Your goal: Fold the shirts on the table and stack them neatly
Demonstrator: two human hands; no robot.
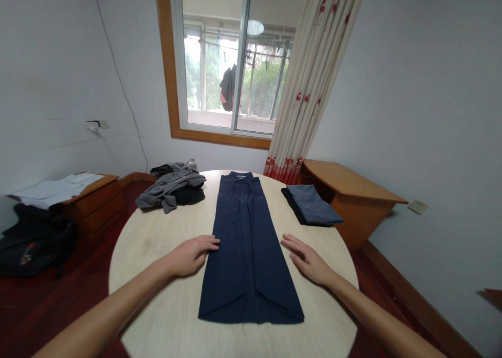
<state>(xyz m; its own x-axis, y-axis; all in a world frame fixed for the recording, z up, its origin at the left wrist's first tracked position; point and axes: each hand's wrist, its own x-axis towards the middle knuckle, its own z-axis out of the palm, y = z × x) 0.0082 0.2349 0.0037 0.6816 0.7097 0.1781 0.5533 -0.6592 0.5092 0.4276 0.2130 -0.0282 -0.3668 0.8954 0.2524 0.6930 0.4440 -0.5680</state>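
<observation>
A dark navy garment [235,253], which looks like a shirt, lies lengthwise on the round pale table [157,305]. Its collar-like end with a small label is at the far side, and its wide hem is nearest me. The long sides are turned inward towards the middle. My left hand [192,254] is open, palm down, its fingertips resting on the garment's left edge. On the other side my right hand [308,260] is open with fingers spread, its fingertips at the right edge; I cannot tell if they touch the cloth.
A loose heap of grey and black clothes [172,184] sits at the table's far left. Folded dark clothes [314,205] lie at the far right. Beyond stand a wooden desk [349,183] and a low cabinet [98,206] with papers. A black bag [35,243] is at left.
</observation>
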